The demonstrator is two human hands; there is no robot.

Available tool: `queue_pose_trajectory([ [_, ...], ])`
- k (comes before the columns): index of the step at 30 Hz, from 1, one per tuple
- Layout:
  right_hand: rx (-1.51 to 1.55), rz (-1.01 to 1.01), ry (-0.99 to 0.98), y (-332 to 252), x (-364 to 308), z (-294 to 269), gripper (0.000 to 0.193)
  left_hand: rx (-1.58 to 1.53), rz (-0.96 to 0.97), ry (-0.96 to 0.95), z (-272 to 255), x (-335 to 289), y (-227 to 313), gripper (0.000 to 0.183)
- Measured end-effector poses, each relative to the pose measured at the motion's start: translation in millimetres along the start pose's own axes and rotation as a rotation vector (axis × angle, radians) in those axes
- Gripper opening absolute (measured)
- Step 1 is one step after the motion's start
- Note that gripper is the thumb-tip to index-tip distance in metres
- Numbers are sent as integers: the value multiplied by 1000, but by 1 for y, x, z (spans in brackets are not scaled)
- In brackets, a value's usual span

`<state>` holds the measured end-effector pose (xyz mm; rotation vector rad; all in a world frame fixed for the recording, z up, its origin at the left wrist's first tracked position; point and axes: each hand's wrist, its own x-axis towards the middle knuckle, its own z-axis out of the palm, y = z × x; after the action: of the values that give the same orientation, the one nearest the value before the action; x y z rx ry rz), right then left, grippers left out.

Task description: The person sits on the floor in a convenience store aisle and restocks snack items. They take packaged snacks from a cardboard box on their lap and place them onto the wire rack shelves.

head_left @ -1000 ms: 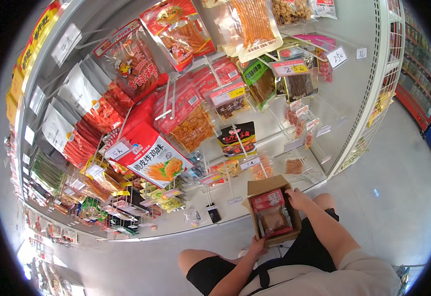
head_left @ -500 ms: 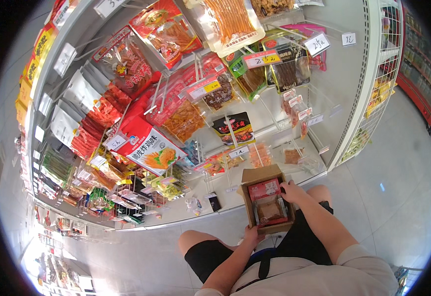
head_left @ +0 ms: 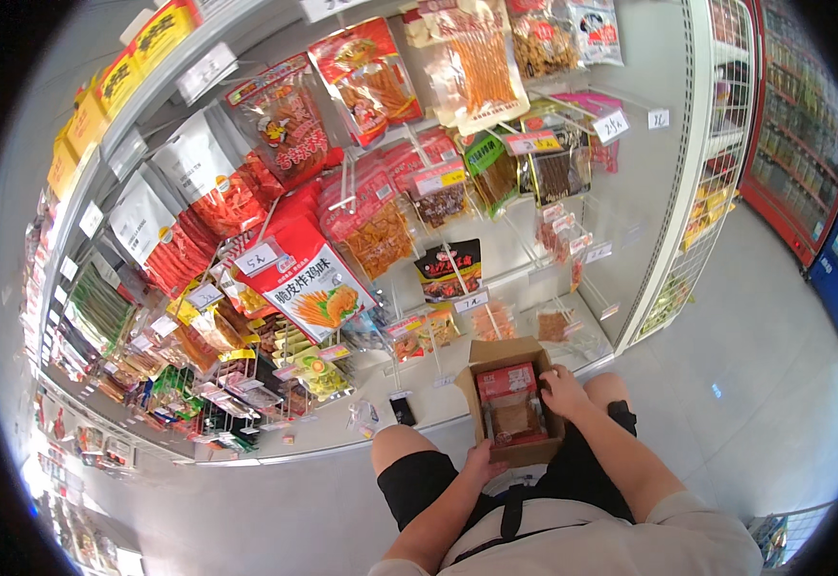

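A small open cardboard box [head_left: 478, 422] rests between my knees with its flaps folded back. Inside lie red-topped clear snack packets [head_left: 513, 413] with brown contents. My left hand [head_left: 481, 464] grips the box at its near left corner, fingers partly hidden by the box. At the right side, my right hand [head_left: 563, 392] is curled over the box's rim, fingertips close to the packets. Just beyond the box, orange snack packs [head_left: 493, 322] hang low on the display rack.
Hooks on the white rack [head_left: 630, 192] carry many snack bags, among them a red and white bag [head_left: 309, 283] and a black pouch [head_left: 453, 271]. A black phone-like object [head_left: 402, 411] is on the bottom shelf. Red glass-front coolers [head_left: 798, 134] stand at the right across the tiled floor [head_left: 697, 384].
The view has shifted, so the rack and coolers sit differently in it. The box appears slightly lower and to the left, with both hands still at its sides.
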<state>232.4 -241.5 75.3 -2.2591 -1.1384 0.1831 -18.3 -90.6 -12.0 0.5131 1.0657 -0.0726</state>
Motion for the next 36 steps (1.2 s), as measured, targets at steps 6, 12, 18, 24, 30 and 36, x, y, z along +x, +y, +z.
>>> queue_pose_trajectory([
  [6,-76,-79,-141,-19,-19,-9,39,-120,-18,-86,-23,43,-14,70],
  [12,-213,-61,-156,-18,-26,7,35,127,-31,57,1,15,-8,71],
  [18,-259,-58,-331,-15,2,25,36,186,-11,60,-14,24,-7,67],
  [24,-464,-64,-486,-7,12,44,32,211,-46,123,-1,4,5,65],
  [30,-474,-116,-471,-18,20,44,31,417,148,-28,-49,64,-30,59],
  [36,-250,-68,-386,-15,13,41,27,143,-24,42,-19,7,1,51],
])
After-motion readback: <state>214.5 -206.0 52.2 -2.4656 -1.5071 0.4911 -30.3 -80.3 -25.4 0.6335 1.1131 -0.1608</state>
